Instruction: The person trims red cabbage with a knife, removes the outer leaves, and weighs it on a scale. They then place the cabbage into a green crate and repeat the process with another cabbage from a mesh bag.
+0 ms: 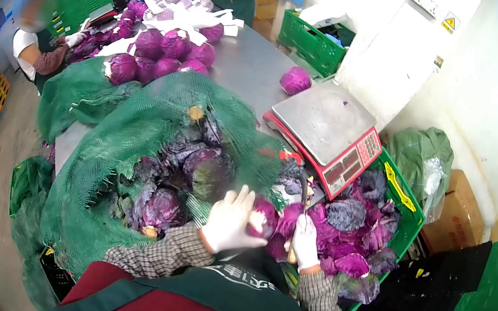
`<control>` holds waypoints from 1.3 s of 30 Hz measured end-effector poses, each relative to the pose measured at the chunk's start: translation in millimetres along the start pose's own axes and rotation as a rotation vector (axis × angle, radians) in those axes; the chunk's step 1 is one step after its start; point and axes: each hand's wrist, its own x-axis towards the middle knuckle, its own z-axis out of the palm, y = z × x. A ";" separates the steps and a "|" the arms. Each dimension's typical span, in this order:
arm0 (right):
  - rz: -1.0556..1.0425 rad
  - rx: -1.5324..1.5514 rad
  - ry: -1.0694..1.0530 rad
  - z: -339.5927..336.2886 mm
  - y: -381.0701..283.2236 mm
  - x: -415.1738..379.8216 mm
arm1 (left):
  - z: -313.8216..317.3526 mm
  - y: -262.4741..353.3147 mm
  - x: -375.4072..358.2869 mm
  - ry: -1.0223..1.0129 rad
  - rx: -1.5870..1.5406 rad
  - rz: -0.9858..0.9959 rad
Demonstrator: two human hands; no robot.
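My left hand (231,220), in a white glove, rests with its fingers spread against a purple cabbage (263,218) that has a pale cut spot. To its right, my right hand (305,242), gloved too, is closed around a knife (305,194) whose dark blade points away from me. Loose purple leaves (348,231) fill a green crate (406,231) beside my right hand. Left of my hands, a green mesh bag (96,163) lies open around dark, leafy cabbages (164,210).
A red scale (327,119) stands beyond the leaves, near a lone cabbage (295,81). Trimmed cabbages (170,53) are piled on the metal table (247,66). Two co-workers stand at its far and left sides. Cardboard boxes (456,213) are at the right.
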 end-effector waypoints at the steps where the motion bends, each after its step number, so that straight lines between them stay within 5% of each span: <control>1: -0.057 -0.020 0.074 1.6 -4.6 -10.4 | -5.6 -8.6 -11.5 0.004 -0.043 0.017; 8: 0.246 0.302 0.155 -56.0 -31.6 -21.9 | -3.0 -69.0 -74.3 0.003 -0.421 -0.095; 9: 0.433 0.499 0.194 -78.2 -29.3 -15.8 | -3.0 -74.0 -76.6 -0.036 -0.458 -0.106; 10: 0.943 1.104 0.245 -126.7 -46.1 2.0 | -2.8 -75.9 -75.7 -0.035 -0.455 -0.095; 11: 0.947 1.080 0.466 -142.5 -33.7 7.1 | -2.5 -76.1 -74.6 -0.043 -0.456 -0.086; 12: 0.847 0.912 0.461 -146.2 14.0 -6.0 | -2.3 -75.0 -72.8 -0.054 -0.457 -0.072; 15: 0.196 -0.125 0.724 -158.2 80.1 4.4 | -3.7 -56.1 -55.1 -0.063 -0.337 0.015; 17: 0.360 0.298 0.458 -175.9 31.0 18.2 | -7.0 -38.2 -40.5 -0.063 -0.230 0.074; 20: 0.582 0.825 -0.255 -163.6 -72.0 35.3 | -7.7 -29.0 -34.1 -0.084 -0.177 0.059; 22: 0.626 1.211 -0.198 -119.2 -108.6 27.3 | -7.3 -31.3 -39.2 -0.130 -0.208 0.023; 26: 0.586 1.237 -0.347 -99.7 -102.0 37.7 | -11.4 -16.9 -44.9 -0.113 -0.318 -0.114; 28: 0.503 1.108 -0.346 -101.2 -99.2 38.5 | 0.0 -8.7 -39.0 -0.053 -0.347 -0.211; 30: -0.003 0.479 0.011 -83.3 -100.0 43.1 | 10.1 -7.9 -35.3 0.013 -0.284 -0.195; 36: 0.212 0.461 0.035 -49.5 -72.7 44.0 | 13.9 -28.0 -43.0 0.035 -0.343 -0.124; 37: 0.046 0.322 0.115 -13.8 -36.2 30.8 | 16.5 -37.2 -49.2 0.061 -0.425 -0.094; 39: 0.316 0.514 -0.091 -35.9 -34.8 9.5 | 21.1 -61.0 -66.3 0.094 -0.617 -0.033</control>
